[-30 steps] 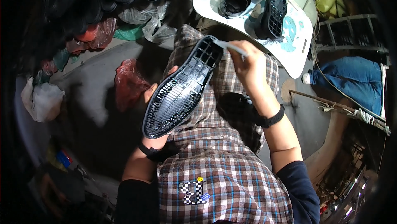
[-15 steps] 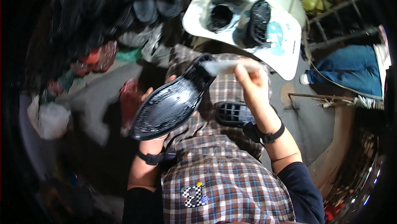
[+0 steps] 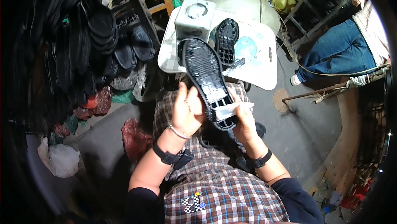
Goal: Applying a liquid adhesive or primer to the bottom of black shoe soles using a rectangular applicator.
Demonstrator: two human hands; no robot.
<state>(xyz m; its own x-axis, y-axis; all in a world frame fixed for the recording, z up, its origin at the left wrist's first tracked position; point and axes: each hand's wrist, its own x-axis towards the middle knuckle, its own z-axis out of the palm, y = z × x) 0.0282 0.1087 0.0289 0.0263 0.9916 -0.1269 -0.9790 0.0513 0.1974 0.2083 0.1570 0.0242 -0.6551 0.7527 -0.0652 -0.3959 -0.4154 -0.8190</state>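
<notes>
I judge the sole (image 3: 204,67) slick and bendy, best held by its rim; left hand (image 3: 187,112) open, right hand (image 3: 245,125) pinching a white strip (image 3: 226,111).

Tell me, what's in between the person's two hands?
In the head view, the lower end of a black shoe sole lies between the left hand and the right hand, with a flat white tool across it.

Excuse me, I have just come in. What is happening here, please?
A black shoe sole is being handled, ridged side up. The right hand grips a pale flat tool across its nearer end; the left hand is open at its left edge. Another black sole is on the white table.
</notes>
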